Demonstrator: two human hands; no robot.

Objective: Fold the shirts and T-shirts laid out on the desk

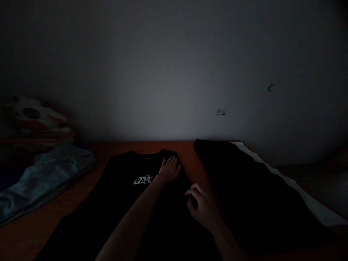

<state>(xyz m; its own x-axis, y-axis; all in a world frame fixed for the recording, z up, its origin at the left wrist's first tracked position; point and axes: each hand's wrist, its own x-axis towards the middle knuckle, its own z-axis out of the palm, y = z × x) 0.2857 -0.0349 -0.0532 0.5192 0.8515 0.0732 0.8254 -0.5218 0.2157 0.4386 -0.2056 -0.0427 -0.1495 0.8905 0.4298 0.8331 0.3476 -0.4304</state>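
Observation:
A black T-shirt [122, 203] with a white printed logo lies spread face up on an orange-brown table [87, 181]. My left hand [170, 169] rests flat on the shirt's upper chest, near the collar, fingers stretched out. My right hand [201, 204] is curled at the shirt's right edge, its fingers pinched on the dark fabric there. The room is very dim, so the fabric's folds are hard to make out.
A second dark garment with a white stripe [252, 188] lies on the right side of the table. On the left sits a pile of folded clothes [40, 159], light grey-blue below, red and white above. A plain wall stands behind the table.

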